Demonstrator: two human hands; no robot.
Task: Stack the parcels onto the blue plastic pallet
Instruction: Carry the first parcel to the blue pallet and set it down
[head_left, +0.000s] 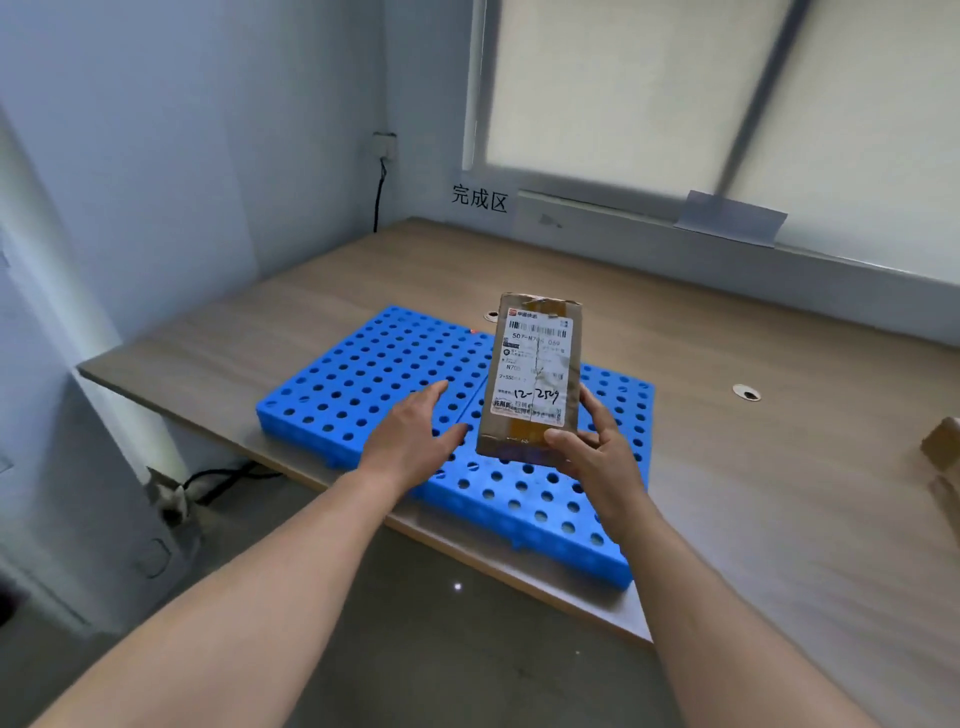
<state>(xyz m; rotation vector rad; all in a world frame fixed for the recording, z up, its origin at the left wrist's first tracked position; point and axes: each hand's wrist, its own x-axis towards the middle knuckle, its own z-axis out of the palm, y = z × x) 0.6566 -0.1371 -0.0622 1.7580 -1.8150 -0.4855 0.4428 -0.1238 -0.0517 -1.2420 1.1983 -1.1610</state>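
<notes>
A blue plastic pallet (363, 379) full of round holes lies on the wooden table, its near edge jutting past the table's front. Above its middle I hold a small brown cardboard parcel (535, 374) with a white shipping label facing me. My right hand (597, 452) grips the parcel at its lower right corner. My left hand (415, 436) hovers flat and open just left of the parcel, a little apart from it, over the pallet. Nothing rests on the pallet.
The wooden table (779, 467) stretches right and back to a windowed wall. More brown parcels (943, 457) sit at the right edge of view. A small round cable hole (746, 393) lies right of the pallet. A black cable (378, 197) hangs in the corner.
</notes>
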